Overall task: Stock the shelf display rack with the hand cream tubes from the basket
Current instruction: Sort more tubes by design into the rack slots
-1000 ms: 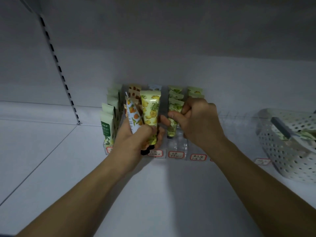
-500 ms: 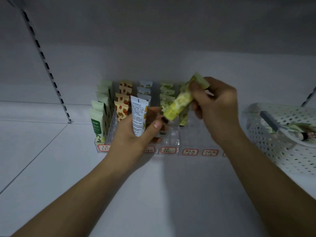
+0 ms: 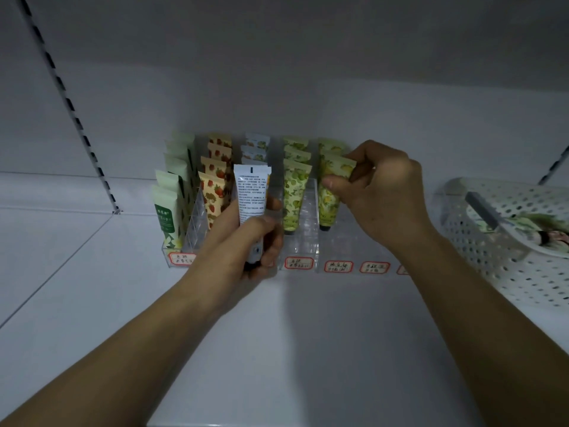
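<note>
A clear display rack [image 3: 303, 241] stands at the back of the shelf, its lanes holding upright hand cream tubes in green, strawberry, pale blue and lime prints. My left hand [image 3: 246, 241] grips a white tube [image 3: 251, 195] upright in front of the middle lanes, its printed back facing me. My right hand [image 3: 378, 195] pinches the top of a yellow-green tube [image 3: 329, 198], which stands cap down in the fifth lane from the left. The white perforated basket [image 3: 505, 248] sits at the right with a few tubes inside.
Red-bordered price labels [image 3: 338, 266] run along the rack's front edge. A slotted shelf upright [image 3: 70, 109] rises at the left, and another shows at the far right. The shelf above hangs low over the rack. Bare white shelf board [image 3: 292, 349] lies under my forearms.
My right hand took the yellow-green tube away from my left hand, swung it right and stood it cap down in the rack. The left hand keeps the white tube, turned back-side out.
</note>
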Tool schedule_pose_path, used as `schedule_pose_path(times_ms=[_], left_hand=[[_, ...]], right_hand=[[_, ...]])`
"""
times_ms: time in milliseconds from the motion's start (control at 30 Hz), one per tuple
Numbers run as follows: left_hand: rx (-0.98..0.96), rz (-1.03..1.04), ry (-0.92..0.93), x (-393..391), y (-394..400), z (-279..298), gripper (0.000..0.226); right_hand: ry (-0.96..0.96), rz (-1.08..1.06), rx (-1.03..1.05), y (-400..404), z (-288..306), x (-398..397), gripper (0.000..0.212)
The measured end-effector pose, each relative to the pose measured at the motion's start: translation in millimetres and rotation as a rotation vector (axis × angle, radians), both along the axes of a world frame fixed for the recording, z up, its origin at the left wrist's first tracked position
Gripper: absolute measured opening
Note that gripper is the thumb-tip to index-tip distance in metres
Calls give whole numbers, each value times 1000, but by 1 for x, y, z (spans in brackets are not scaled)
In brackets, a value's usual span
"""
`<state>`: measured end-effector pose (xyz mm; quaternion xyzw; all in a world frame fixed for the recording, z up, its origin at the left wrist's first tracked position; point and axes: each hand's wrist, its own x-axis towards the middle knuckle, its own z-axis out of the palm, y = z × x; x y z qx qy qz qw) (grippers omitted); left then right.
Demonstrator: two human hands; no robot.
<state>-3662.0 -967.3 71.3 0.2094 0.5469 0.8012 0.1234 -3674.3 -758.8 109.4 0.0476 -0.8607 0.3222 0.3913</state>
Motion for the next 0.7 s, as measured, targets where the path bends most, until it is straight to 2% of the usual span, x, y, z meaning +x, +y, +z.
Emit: schedule_pose_path(times_ms=[133,267,333,400,467,567,700], left_hand=[[58,-80,-32,-2,-2,0,42],[40,-107,-33,-1,-3,1,35],[31,-114,-15,-2,-4,0,34],[20,-135,-18,-2,-4,-1,35],[-12,-153,2,-3,-4,-2,36],[-96,-156,84,-3,-3,-5,30],[-134,-57,189,-4,-2,-7,35]], right_hand=[[-87,-44,45,-3,0,-3,30],[-98,-78,47,-5,-9,-1,31],[9,-117,40,-14,-11,5,36],[198,-120,51,-23,-4,15,35],[230,38,57,-33,2,24,30],[3,297,52,-45,-2,29,29],[-9,344,-156,-39,-3,22,15]])
